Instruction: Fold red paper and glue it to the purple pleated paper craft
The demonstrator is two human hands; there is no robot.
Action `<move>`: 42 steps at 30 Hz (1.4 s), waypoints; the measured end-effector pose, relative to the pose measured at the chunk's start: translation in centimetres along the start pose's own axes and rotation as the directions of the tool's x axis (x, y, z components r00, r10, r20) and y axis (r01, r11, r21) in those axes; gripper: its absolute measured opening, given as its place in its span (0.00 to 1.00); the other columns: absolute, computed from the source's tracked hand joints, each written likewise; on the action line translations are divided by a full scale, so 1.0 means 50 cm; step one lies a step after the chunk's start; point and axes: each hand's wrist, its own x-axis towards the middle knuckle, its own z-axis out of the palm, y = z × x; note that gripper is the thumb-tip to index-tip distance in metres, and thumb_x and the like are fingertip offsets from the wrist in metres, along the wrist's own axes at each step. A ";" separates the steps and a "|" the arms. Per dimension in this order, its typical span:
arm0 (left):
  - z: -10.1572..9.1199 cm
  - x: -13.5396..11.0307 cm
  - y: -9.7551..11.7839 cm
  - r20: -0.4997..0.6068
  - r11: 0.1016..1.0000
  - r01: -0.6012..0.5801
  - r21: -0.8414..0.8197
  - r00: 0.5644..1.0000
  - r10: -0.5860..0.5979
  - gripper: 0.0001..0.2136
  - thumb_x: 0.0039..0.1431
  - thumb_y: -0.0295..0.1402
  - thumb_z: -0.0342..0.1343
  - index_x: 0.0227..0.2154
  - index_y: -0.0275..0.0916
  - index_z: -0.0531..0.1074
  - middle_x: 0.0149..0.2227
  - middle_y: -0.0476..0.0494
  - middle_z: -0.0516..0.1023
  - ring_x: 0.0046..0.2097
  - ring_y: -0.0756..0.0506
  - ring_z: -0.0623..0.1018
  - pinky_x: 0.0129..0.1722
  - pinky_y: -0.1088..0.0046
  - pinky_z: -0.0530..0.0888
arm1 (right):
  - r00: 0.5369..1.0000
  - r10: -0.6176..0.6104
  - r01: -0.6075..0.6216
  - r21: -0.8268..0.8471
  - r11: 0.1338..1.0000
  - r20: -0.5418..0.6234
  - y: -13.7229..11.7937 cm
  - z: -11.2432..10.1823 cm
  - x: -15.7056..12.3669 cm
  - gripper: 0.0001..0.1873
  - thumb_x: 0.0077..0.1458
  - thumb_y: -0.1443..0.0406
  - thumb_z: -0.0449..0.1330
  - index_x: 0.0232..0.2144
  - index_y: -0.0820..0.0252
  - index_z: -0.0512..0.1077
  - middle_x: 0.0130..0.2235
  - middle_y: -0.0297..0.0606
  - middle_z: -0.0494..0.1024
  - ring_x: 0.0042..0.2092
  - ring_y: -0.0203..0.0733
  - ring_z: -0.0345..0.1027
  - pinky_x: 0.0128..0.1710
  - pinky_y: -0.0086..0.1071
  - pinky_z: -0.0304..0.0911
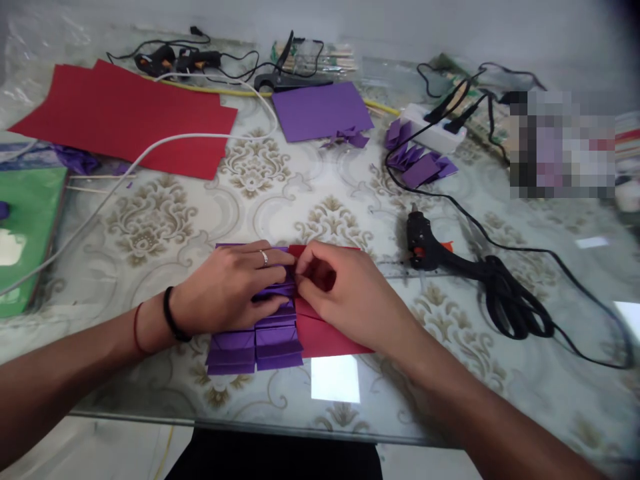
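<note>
- Head view: hot-glue gun [425,243] lay just beyond and to the right of the right hand [345,287], nozzle pointing away; its bundled cord [517,307] sat further right.
- Past the right hand, farther off: white power strip [445,135] with black plugs in it, loose folded purple pieces [425,170] against its near side.
- Straight beyond both hands: flat purple sheet [320,110], with purple scraps [350,138] at its near edge.
- Beyond and left of the left hand [245,280]: stacked red sheets [135,120], a white cable [170,139] crossing over them; green board [33,227] at far left.
- Under the left hand: folded purple block [277,339], two columns running away from the body, long axis near to far, flaps toward the person. Red card [330,337] adjoined its right side, partly beneath the right hand.
- Left fingers lay loosely bent across the block, pressing on it. Right thumb and forefinger bent toward each other at its right edge; could not tell whether they pinched anything. Both hands blocked sight of the middle.
</note>
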 end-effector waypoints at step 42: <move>0.012 -0.005 -0.014 -0.029 0.989 -0.038 0.141 0.999 0.042 0.08 0.70 0.32 0.55 0.37 0.37 0.77 0.50 0.42 0.84 0.47 0.42 0.83 0.46 0.65 0.80 | 1.000 -0.004 0.003 0.069 0.998 0.013 0.008 -0.007 0.027 0.07 0.55 0.68 0.61 0.26 0.55 0.74 0.28 0.30 0.79 0.31 0.40 0.71 0.35 0.35 0.64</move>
